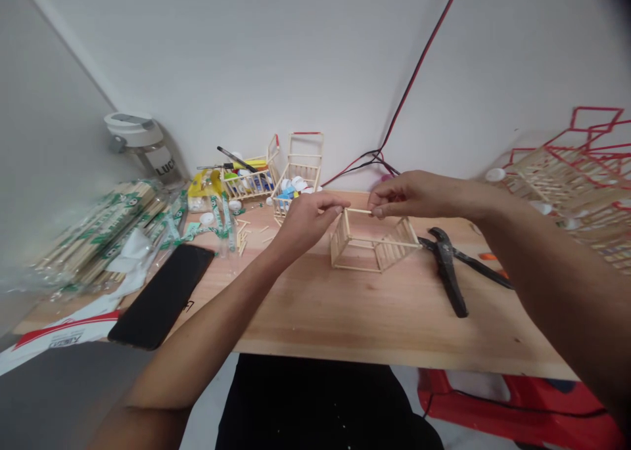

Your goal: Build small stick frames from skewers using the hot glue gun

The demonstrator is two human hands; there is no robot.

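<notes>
Around the hands, with twelve o'clock toward the white wall, a clear bottle [145, 149] stands in the corner at ten o'clock. Plastic-wrapped bundles of wooden sticks [103, 230] lie at nine, and a black smartphone [160, 295] lies at eight on the pale wooden worktop [345, 315]. Mid-worktop, the left hand's grip [308, 223] and the right hand's grip [411, 197] pinch opposite ends of a thin wooden stick [359, 211] along the top of an open stick frame [372, 246]. Black pliers [446, 269] lie at four; a red-and-black cable [419, 75] climbs the wall at one; red-edged stick frames [566, 180] crowd three o'clock.
</notes>
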